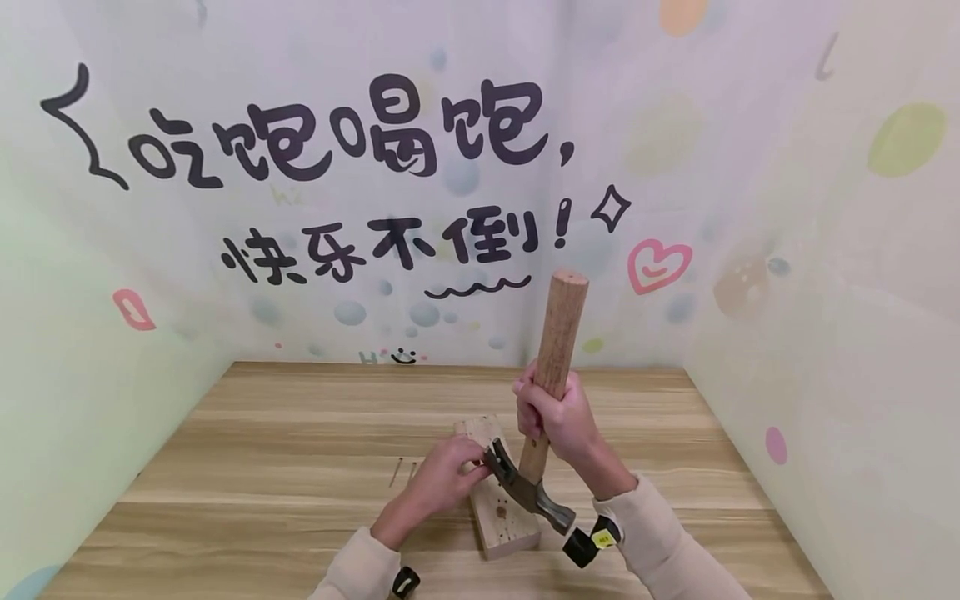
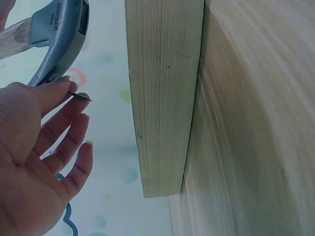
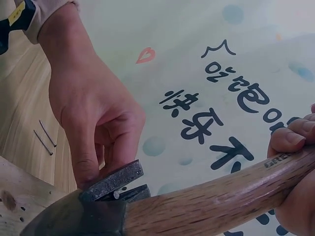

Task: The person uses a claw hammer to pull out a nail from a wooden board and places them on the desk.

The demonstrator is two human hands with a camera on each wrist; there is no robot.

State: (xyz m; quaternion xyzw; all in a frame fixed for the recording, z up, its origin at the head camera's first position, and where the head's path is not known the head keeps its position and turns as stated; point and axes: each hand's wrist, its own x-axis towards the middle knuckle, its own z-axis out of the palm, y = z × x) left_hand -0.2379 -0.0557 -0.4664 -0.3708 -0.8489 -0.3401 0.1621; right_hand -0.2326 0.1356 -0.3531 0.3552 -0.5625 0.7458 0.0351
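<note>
My right hand (image 1: pixel 562 412) grips a claw hammer (image 1: pixel 562 333) by its wooden handle, with the handle's end up and the metal head low. Thumb and forefinger of my left hand (image 1: pixel 447 473) pinch a nail (image 2: pixel 80 97) right at the hammer's claw. In the left wrist view the nail's pointed end sticks out past the fingers. From the right wrist view, the nail's head shows between the two prongs of the claw. Beneath both hands lies a wooden block (image 1: pixel 506 529) with several small holes and a dark knot on top. The claw is above the block.
Two loose nails (image 3: pixel 46 133) lie on the wood-grain table (image 1: pixel 300 433), left of the block. Printed wall sheets (image 1: pixel 337 50) with lettering enclose the table at the back and both sides.
</note>
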